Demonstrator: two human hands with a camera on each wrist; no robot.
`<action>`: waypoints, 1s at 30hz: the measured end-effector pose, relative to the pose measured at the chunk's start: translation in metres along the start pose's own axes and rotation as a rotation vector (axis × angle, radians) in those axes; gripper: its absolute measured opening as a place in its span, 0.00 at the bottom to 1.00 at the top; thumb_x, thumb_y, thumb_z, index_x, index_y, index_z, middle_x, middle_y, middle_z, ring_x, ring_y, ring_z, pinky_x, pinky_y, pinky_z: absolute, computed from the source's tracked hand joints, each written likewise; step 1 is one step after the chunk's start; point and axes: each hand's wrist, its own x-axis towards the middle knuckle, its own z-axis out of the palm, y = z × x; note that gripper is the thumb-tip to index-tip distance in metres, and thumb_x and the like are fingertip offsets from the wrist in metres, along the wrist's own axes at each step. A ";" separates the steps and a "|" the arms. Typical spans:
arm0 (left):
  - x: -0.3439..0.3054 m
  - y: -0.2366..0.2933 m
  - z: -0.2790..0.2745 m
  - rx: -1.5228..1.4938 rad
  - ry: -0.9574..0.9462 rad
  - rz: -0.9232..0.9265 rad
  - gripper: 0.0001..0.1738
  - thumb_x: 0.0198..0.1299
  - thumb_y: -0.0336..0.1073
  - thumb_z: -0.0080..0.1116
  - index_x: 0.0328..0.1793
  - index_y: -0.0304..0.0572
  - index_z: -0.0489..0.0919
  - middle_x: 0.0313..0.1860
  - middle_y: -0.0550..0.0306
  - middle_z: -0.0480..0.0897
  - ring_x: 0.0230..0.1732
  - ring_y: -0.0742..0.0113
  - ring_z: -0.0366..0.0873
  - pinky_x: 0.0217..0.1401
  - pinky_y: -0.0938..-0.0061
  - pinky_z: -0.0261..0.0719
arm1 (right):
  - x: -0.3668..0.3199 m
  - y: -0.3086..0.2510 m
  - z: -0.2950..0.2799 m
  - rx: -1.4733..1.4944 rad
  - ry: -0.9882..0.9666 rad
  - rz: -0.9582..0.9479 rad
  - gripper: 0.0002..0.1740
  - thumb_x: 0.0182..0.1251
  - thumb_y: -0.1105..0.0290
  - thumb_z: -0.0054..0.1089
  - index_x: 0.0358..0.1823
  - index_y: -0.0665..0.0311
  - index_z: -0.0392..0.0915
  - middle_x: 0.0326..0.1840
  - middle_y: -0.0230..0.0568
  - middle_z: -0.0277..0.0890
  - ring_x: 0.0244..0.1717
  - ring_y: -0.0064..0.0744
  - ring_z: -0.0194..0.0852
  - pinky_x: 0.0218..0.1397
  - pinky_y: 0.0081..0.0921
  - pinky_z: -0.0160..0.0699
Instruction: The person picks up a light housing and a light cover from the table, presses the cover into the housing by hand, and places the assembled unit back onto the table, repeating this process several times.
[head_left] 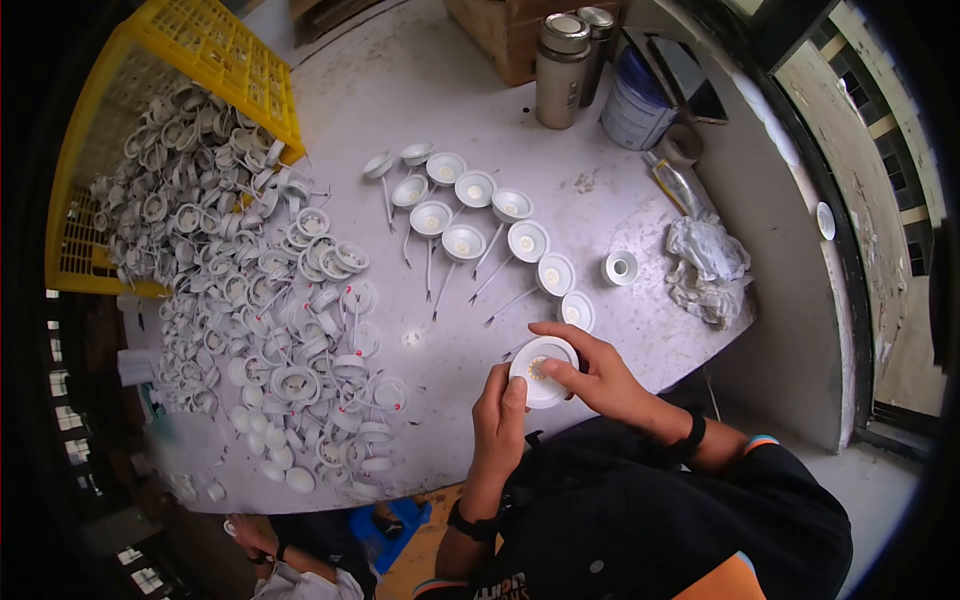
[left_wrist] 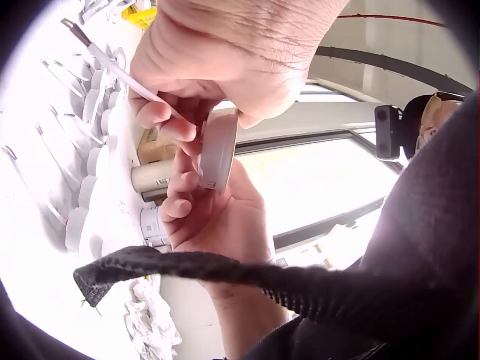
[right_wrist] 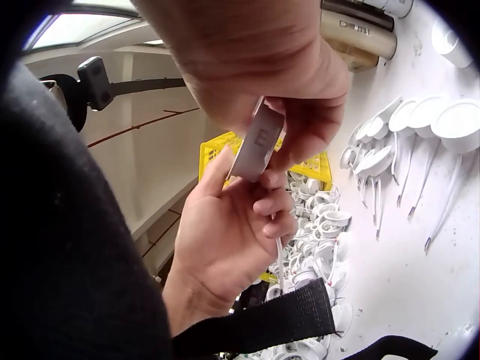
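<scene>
Both hands hold one white round LED downlight [head_left: 530, 390] just beyond the table's front edge, its face with yellow chips turned up. My left hand [head_left: 497, 420] grips the left side of the rim, thumb on top. On the opposite side, my right hand [head_left: 612, 382] curls its fingers round the rim while its thumb lies over the chips. In the left wrist view, the lamp's white cable [left_wrist: 124, 75] runs out past the left fingers to dark bare ends. Ahead of the hands, several similar downlights [head_left: 463, 242] lie in two curved rows with their cables trailing.
A large heap of white lamp housings [head_left: 290, 300] spills from a tipped yellow crate [head_left: 215, 50] at left. Toward the right are a small white cup-shaped part [head_left: 620, 267], crumpled plastic [head_left: 708, 265], a tube [head_left: 675, 185], a bucket [head_left: 635, 105] and a flask [head_left: 562, 75]. Another person's hands [head_left: 250, 535] show lower left.
</scene>
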 end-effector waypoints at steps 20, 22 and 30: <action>0.153 -0.108 -0.028 0.401 0.169 -0.149 0.23 0.58 0.50 0.53 0.34 0.32 0.77 0.25 0.50 0.80 0.30 0.61 0.77 0.35 0.72 0.71 | 0.021 0.045 -0.020 -0.234 0.078 -0.020 0.15 0.61 0.72 0.56 0.51 0.61 0.73 0.44 0.38 0.72 0.40 0.26 0.72 0.40 0.22 0.73; 0.156 -0.117 -0.022 0.504 0.234 -0.039 0.22 0.57 0.50 0.53 0.34 0.35 0.78 0.27 0.48 0.80 0.33 0.48 0.76 0.41 0.60 0.71 | 0.023 0.053 -0.020 -0.256 0.067 -0.020 0.15 0.60 0.73 0.57 0.49 0.62 0.73 0.43 0.38 0.73 0.38 0.26 0.72 0.38 0.22 0.73; 0.061 -0.095 -0.042 0.280 0.410 0.005 0.14 0.57 0.41 0.54 0.44 0.41 0.75 0.42 0.50 0.75 0.49 0.52 0.70 0.50 0.60 0.67 | 0.018 0.048 -0.017 -0.339 0.027 -0.082 0.14 0.59 0.77 0.56 0.47 0.66 0.73 0.45 0.39 0.74 0.37 0.28 0.74 0.37 0.23 0.74</action>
